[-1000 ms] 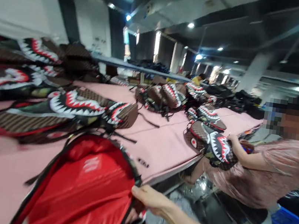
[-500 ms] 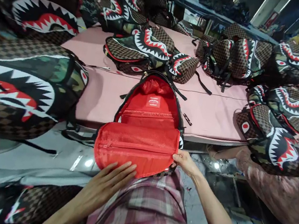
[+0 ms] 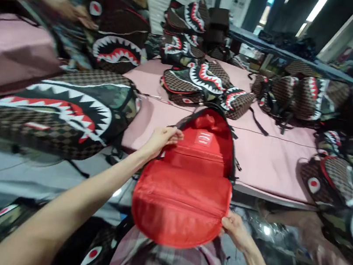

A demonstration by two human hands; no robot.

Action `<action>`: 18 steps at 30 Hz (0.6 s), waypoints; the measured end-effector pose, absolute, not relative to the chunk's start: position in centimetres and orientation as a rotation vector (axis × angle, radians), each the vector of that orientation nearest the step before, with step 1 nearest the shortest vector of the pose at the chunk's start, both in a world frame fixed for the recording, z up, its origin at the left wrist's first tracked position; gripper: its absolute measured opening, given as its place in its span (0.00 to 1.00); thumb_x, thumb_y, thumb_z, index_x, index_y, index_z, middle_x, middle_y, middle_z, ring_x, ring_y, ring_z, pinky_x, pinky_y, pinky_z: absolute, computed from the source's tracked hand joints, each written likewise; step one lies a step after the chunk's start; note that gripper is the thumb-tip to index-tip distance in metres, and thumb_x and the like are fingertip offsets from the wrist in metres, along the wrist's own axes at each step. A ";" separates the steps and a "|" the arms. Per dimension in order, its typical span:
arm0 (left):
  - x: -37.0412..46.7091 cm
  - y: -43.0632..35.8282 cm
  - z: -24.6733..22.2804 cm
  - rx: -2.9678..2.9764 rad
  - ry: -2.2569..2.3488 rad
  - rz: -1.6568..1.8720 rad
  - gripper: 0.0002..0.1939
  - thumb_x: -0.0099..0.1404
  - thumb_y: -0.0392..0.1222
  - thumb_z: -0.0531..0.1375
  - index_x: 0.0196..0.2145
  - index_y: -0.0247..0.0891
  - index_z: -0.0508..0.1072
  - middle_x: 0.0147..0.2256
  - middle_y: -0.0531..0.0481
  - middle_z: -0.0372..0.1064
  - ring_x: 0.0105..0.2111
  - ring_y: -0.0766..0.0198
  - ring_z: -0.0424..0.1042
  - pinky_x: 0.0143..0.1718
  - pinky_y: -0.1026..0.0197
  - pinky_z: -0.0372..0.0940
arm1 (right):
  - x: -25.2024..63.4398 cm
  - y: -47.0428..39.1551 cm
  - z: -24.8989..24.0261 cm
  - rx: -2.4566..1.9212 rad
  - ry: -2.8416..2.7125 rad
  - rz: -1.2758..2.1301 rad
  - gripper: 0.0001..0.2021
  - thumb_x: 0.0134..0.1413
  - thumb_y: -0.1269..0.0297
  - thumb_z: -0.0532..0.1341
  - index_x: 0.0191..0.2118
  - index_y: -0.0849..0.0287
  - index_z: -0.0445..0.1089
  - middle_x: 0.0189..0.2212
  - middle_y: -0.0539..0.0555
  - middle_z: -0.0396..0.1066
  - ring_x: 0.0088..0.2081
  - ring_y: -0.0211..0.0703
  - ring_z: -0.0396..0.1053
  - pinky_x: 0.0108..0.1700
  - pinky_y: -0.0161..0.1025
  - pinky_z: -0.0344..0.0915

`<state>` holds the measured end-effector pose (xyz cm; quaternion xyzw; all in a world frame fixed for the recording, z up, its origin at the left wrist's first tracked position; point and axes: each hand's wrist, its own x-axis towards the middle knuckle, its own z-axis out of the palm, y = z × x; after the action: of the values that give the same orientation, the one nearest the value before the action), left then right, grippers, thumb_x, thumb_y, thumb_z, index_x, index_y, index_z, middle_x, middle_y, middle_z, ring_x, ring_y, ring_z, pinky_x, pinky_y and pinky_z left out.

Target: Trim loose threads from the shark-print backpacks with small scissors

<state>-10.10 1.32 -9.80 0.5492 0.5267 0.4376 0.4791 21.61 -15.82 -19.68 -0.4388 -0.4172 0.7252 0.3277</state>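
Note:
An unzipped backpack (image 3: 203,163) with a red lining lies in front of me, its body on the table edge and its front flap (image 3: 179,221) folded down over my lap. My right hand (image 3: 236,232) pinches the right edge of that flap. At the left rim of the opening, my left hand (image 3: 164,139) has its bent fingers closed over the edge; the thumb is hard to see. A pale label (image 3: 204,138) shows on the lining inside, above a red inner pocket.
Pink-covered table (image 3: 264,163) ahead. A shark-mouth backpack (image 3: 67,107) lies to my left, others (image 3: 194,80) farther back, and more (image 3: 328,182) at right beside another person's arm (image 3: 319,242). Another person's hand (image 3: 71,10) is at upper left. More bags (image 3: 93,248) sit low at left.
My left hand has left the lower flap and gone up to the left rim of the opening. My right hand still holds the flap edge. The view has swung left.

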 end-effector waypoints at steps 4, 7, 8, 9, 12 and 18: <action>-14.5 0.6 -10.9 1.202 1.404 1.151 0.19 0.60 0.48 0.55 0.40 0.28 0.71 0.39 0.45 0.72 0.41 0.63 0.68 0.41 0.63 0.60 | 23.3 -14.1 -20.4 -1.182 -0.987 1.890 0.18 0.44 0.49 0.66 0.28 0.61 0.68 0.19 0.48 0.62 0.19 0.32 0.59 0.24 0.31 0.59; -15.2 -2.2 -12.0 1.093 1.395 1.086 0.19 0.53 0.50 0.61 0.33 0.30 0.73 0.33 0.46 0.72 0.35 0.62 0.69 0.32 0.65 0.62 | 24.0 -12.2 -20.1 -1.207 -0.939 1.899 0.18 0.40 0.49 0.68 0.26 0.60 0.67 0.17 0.47 0.61 0.18 0.31 0.55 0.23 0.30 0.57; -14.8 -3.3 -12.4 1.063 1.386 1.075 0.19 0.51 0.52 0.62 0.32 0.30 0.72 0.31 0.47 0.71 0.31 0.63 0.69 0.28 0.66 0.62 | 24.1 -11.7 -19.8 -1.220 -0.945 1.895 0.19 0.39 0.48 0.68 0.25 0.60 0.67 0.17 0.47 0.60 0.18 0.31 0.55 0.22 0.30 0.56; -14.1 -4.4 -12.8 1.020 1.369 1.066 0.20 0.51 0.54 0.62 0.32 0.31 0.71 0.28 0.48 0.70 0.28 0.65 0.69 0.25 0.66 0.61 | 24.2 -11.4 -19.5 -1.237 -0.954 1.886 0.19 0.38 0.48 0.68 0.24 0.60 0.67 0.16 0.47 0.60 0.18 0.31 0.54 0.22 0.30 0.56; -11.3 -7.3 -13.2 0.796 1.191 1.008 0.23 0.50 0.60 0.62 0.29 0.34 0.68 0.26 0.51 0.66 0.23 0.68 0.66 0.19 0.67 0.61 | 24.4 -10.9 -18.8 -1.289 -0.963 1.864 0.20 0.37 0.47 0.68 0.24 0.60 0.67 0.16 0.47 0.60 0.17 0.32 0.54 0.21 0.31 0.55; -7.9 -9.4 -11.2 0.500 0.995 1.087 0.22 0.48 0.55 0.66 0.33 0.35 0.68 0.27 0.51 0.66 0.23 0.69 0.65 0.18 0.67 0.62 | 23.9 -11.2 -19.5 -1.281 -0.957 1.872 0.20 0.37 0.47 0.68 0.27 0.60 0.68 0.15 0.47 0.61 0.17 0.32 0.57 0.22 0.31 0.57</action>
<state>-7.91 -9.39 -11.24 0.2254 0.4487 0.4904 0.7123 23.94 -11.17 -19.54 -0.4906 -0.3664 0.7170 0.3332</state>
